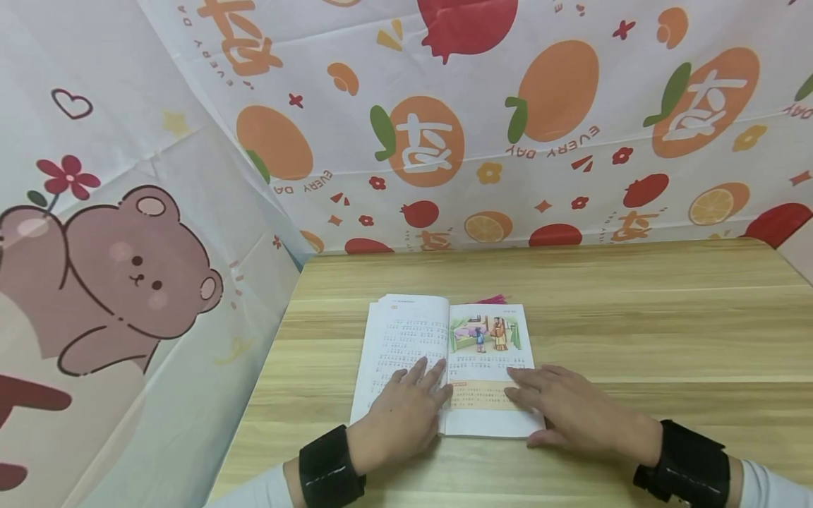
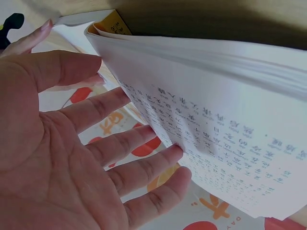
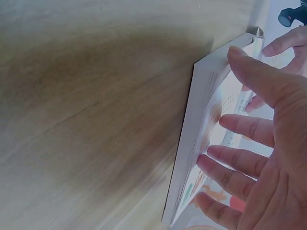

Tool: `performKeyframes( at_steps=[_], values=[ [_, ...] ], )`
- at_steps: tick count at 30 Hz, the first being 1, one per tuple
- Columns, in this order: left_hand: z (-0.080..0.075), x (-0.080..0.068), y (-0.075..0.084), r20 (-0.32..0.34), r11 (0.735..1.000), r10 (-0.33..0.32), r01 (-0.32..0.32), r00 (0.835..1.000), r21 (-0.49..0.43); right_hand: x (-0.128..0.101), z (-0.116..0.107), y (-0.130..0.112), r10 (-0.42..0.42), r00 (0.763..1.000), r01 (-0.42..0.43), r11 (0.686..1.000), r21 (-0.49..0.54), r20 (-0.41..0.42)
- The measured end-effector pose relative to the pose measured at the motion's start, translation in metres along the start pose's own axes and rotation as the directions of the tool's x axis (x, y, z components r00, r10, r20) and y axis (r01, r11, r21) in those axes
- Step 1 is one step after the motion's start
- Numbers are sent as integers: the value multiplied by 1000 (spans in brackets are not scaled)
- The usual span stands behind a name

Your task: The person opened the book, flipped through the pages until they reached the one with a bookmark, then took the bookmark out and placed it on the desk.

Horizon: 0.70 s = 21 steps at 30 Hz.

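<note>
left hand (image 1: 404,414) palm down, fingers extended, right hand (image 1: 567,407) palm down, fingers spread, thumb apart

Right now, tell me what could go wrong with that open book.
The left page of the book curves up toward the fold, so it might lift or flip if the left grip, its fingers over it, comes away.
The right grip lies across the book's right edge, so a sideways push could slide the book or crease a page.
The pink tassel pokes out past the far edge and might snag if the book shifts.
</note>
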<state>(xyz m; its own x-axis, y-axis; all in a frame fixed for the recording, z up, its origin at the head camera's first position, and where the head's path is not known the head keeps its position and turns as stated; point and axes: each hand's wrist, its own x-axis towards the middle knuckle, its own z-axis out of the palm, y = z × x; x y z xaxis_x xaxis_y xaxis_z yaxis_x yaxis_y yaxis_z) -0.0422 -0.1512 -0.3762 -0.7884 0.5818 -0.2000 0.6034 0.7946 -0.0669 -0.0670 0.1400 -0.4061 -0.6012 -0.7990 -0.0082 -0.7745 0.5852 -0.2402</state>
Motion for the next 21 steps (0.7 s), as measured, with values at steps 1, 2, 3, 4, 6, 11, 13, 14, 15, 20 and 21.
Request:
performKeyframes(
  at_steps=[1,2,3,4,6,11,13,14,15,20,21],
  values=[
    [0,0,0,-3,1000,1,-1,1000,-1,0,0,0,-1,1000,1,1000,-1,1],
    [-1,0,0,-3,1000,4,-4,1000,-3,0,-1,1,-3,1000,3,1000,0,0],
    [0,0,0,-4,1000,5,-5,1000,-5,1,-1,1,-6,1000,6,1000,-1,1],
    [0,0,0,-3,1000,7,-7,1000,-6,1,-1,1,-7,1000,7,1000,1,1],
    [1,0,0,-2,1000,13,-13,1000,-8,1,-2,1,-9,1000,9,1000,1,8],
    [6,1,-1,6,998,51,-51,999,-26,2,-4,0,-23,999,23,1000,-4,32],
    [7,2,-1,12,997,66,-66,998,-28,3,-4,0,-31,999,32,999,-6,39],
    [8,2,0,16,997,69,-68,997,-29,3,-4,-1,-34,999,34,999,-6,41],
    [8,2,0,18,997,70,-69,997,-25,3,-4,-1,-36,998,36,999,-9,42],
    [8,4,3,26,998,65,-65,998,-11,4,-4,-2,-37,999,38,999,-27,36],
    [8,4,3,28,998,61,-60,998,-22,4,-4,-3,-38,999,39,999,-30,35]
  ],
)
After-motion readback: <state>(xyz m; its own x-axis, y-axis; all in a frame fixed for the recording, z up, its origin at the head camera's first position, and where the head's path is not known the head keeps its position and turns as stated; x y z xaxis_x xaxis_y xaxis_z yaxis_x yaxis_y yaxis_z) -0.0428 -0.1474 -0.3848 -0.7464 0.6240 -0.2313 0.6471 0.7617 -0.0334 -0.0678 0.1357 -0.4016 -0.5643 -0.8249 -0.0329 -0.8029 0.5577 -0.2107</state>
